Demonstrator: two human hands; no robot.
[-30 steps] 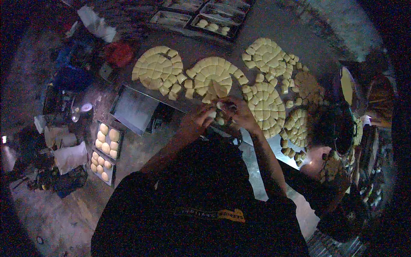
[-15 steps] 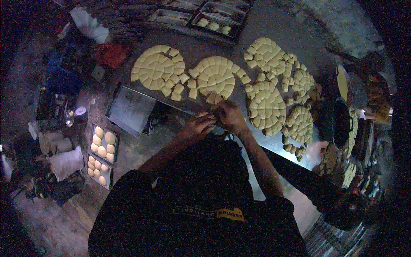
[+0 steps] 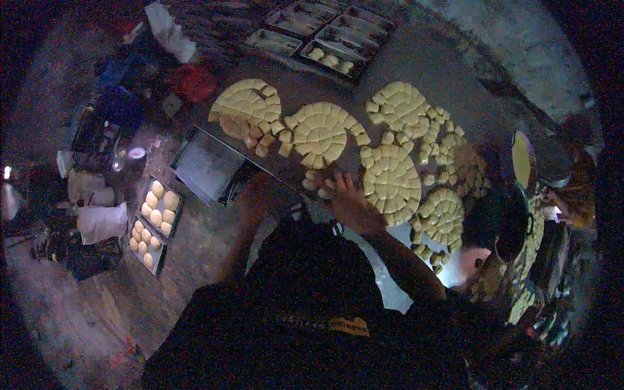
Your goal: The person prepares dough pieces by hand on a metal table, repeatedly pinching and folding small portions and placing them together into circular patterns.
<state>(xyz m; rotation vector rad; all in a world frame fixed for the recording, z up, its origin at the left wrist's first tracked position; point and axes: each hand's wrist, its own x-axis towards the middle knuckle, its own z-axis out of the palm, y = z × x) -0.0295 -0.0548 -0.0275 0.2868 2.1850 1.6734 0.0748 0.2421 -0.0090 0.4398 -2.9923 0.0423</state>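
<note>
My right hand point(image 3: 352, 203) lies at the near edge of the table with its fingers spread, by a few small dough pieces point(image 3: 313, 184). My left hand point(image 3: 261, 190) is dark and smeared at the table edge, beside a metal tray; its fingers cannot be made out. Just beyond my hands is a round of cut dough point(image 3: 320, 132), sliced into wedges and blocks. To its left lies a second cut round point(image 3: 244, 101), its near part in shadow. Close to the right hand is another scored round point(image 3: 391, 184).
More cut dough rounds point(image 3: 442, 220) cover the right side. Baking pans point(image 3: 275, 42) stand at the back, one with dough balls. A metal tray point(image 3: 207, 166) sits left, and pans of round dough point(image 3: 156, 205) lie lower. Another person's hand point(image 3: 478, 257) shows at right.
My hands were together at the table edge. They have parted: the left has drawn back to the left, and the right has spread its fingers over small dough pieces. The view has shifted.
</note>
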